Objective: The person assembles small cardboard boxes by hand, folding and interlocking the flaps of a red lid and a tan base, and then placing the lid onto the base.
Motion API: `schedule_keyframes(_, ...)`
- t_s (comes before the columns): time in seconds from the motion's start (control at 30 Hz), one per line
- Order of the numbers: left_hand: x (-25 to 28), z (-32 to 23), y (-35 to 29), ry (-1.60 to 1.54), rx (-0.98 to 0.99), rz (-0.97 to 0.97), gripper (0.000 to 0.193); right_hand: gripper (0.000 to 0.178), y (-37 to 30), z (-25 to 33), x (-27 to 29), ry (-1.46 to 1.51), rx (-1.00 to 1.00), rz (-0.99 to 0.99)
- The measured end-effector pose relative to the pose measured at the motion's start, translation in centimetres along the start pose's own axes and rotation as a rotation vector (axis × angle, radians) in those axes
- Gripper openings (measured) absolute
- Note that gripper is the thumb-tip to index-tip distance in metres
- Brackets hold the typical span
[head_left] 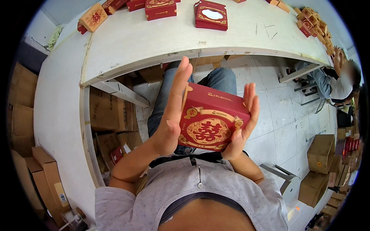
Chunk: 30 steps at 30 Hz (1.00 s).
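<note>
I hold a red cardboard gift box with gold trim above my lap, tilted so that a large face and one narrower side show. A round gold medallion with a red symbol fills the middle of the large face. My left hand lies flat along the box's left side, its fingers stretched upward and its palm pressing in. On the opposite side, my right hand grips the edge, with the thumb at the front lower corner and the fingers bent along the right side. The box is squeezed between both hands.
Ahead, the white table carries a stack of flat red sleeves, more red boxes and a tan box. Brown boxes are piled far right, near a seated person. Cartons stand right; a table wing runs left.
</note>
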State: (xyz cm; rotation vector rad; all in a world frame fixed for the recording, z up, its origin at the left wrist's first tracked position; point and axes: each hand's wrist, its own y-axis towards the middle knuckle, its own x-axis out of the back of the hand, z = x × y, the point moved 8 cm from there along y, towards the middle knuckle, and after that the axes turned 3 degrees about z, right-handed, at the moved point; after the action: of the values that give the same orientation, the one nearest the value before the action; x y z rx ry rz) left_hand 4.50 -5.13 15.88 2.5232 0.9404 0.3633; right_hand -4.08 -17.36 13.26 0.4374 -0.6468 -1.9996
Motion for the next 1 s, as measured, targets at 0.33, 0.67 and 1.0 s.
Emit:
schedule_keyframes(0.33, -0.2, -1.6, -0.4, 0.162, 0.016, 0.107, 0.11, 0.088, -0.1, 0.0, -1.3, 0.088, -0.02, 0.075)
schedule_keyframes(0.67, 0.2, 0.1, 0.1, -0.028, 0.023, 0.014, 0.087, 0.092, 1.3, 0.4, -1.8, 0.142, -0.25, 0.015)
schedule_keyframes(1.0, 0.6, 2.1, -0.1, 0.034, 0.15, -0.052, 0.074, 0.08, 1.4, -2.0, -2.0, 0.277, -0.349, 0.124)
